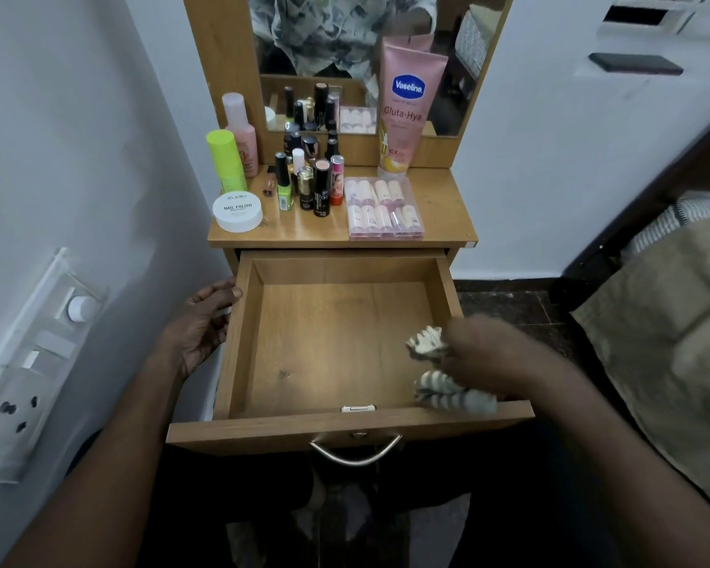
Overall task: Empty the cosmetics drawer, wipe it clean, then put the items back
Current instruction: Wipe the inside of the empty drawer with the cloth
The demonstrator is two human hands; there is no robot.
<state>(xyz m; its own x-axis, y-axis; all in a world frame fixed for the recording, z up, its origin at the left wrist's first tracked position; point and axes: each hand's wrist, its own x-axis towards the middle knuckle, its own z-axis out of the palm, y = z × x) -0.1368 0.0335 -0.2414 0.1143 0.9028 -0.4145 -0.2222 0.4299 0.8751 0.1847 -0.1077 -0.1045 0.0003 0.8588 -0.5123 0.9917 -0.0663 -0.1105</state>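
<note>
The drawer (238,342) stands pulled out from under the table (443,207). Its wooden bottom is bare apart from a striped cloth (427,346) bunched in the front right corner, and a curved metal handle (355,450) hangs on the front panel.

The right hand (484,354) reaches in over the right wall and grips the cloth. The hand is blurred, so the lie of each of its fingers cannot be told, only that they close over the fabric, which sticks out above and below them. The left hand (201,325) holds the drawer from outside the left wall, its fingers (218,315) curled toward the wood and the thumb tip touching the top edge.

The cosmetics stand on the table behind the drawer. At the left front is a white jar (237,213) marked as nail polish remover, and behind it stand a lime green bottle (224,159) and a pink bottle (240,129). In the middle is a tight group of small bottles and sticks (308,178). To their right lies a clear box (382,209) of small pink tubes. A tall pink lotion tube (406,112) leans upright against the mirror (345,55) at the back.

A socket panel (29,362) sits on the wall to the left, and a tan cushion (673,342) lies to the right.
</note>
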